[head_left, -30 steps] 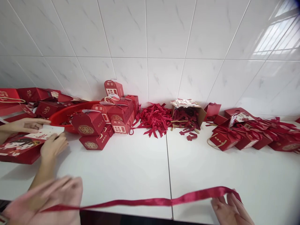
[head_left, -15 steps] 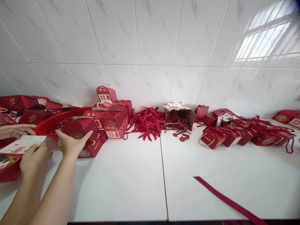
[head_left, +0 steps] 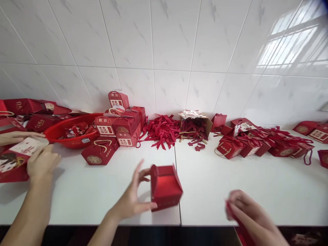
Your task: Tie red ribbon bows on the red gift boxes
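Observation:
My left hand [head_left: 132,198] grips a small red gift box [head_left: 167,188] from its left side, thumb low in front and fingers behind. The box is slightly tilted over the seam between the two tables; whether its base touches the surface I cannot tell. To the right, near the front edge, my right hand [head_left: 247,213] is closed on a dark red ribbon [head_left: 244,232] that hangs down past the table edge. Motion blurs this hand a little.
A co-worker's hands [head_left: 42,162] hold a larger red box [head_left: 14,160] at left. Behind stand a red basin [head_left: 74,143] of wrapped pieces, stacked gift boxes [head_left: 128,124], a ribbon heap [head_left: 164,131], an open carton [head_left: 208,126] and a row of ribbon-tied boxes [head_left: 256,145].
My left hand has taken the gift box off the stack at left and brought it to the middle front. The ribbon has left the tabletop and is in my right hand, newly in view.

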The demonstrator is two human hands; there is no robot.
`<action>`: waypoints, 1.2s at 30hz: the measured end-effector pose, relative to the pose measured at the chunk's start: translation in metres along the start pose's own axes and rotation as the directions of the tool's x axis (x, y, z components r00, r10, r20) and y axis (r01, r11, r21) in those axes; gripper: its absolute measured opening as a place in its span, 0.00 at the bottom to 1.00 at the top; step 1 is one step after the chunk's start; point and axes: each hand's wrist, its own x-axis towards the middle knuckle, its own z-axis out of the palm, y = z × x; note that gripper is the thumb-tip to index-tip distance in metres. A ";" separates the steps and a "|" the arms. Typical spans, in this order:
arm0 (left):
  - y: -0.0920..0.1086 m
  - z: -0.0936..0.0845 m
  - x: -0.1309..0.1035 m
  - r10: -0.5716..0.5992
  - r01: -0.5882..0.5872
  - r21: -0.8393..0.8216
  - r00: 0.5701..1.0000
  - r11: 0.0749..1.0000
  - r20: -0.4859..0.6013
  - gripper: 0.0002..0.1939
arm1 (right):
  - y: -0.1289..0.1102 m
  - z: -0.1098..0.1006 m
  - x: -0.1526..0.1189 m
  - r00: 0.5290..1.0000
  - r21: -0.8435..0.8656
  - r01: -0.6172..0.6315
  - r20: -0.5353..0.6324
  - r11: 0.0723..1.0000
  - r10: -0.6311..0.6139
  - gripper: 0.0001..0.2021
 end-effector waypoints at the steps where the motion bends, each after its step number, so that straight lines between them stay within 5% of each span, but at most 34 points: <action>1: -0.004 0.013 -0.004 -0.021 0.022 -0.007 0.993 1.000 0.112 0.60 | -0.003 0.015 0.008 0.984 -0.118 -0.013 0.176 0.993 0.034 0.10; 2: -0.008 0.022 -0.008 -0.028 0.031 -0.013 0.979 0.999 0.200 0.59 | -0.006 0.029 0.016 0.950 -0.190 0.011 0.309 0.982 0.049 0.11; 5: -0.010 0.033 -0.011 -0.001 0.012 -0.032 0.951 0.999 0.310 0.53 | -0.004 0.061 0.034 0.901 -0.289 0.058 0.427 0.956 0.074 0.13; 11: 0.028 0.035 0.006 0.029 -0.047 0.085 0.979 0.995 0.200 0.35 | 0.009 0.076 0.056 0.893 -0.326 0.123 0.448 0.937 0.039 0.12; 17: 0.048 0.056 0.032 0.092 -0.127 0.290 0.987 0.949 0.129 0.13 | 0.004 0.081 0.069 0.889 -0.404 0.204 0.458 0.892 0.005 0.08; 30: 0.045 0.068 0.043 0.016 -0.039 0.185 0.992 0.982 0.122 0.13 | -0.008 0.085 0.067 0.847 -0.458 0.293 0.531 0.839 -0.006 0.05; 36: 0.047 0.070 0.048 -0.015 -0.005 0.147 0.991 0.989 0.131 0.06 | -0.007 0.089 0.069 0.816 -0.499 0.362 0.578 0.787 -0.009 0.08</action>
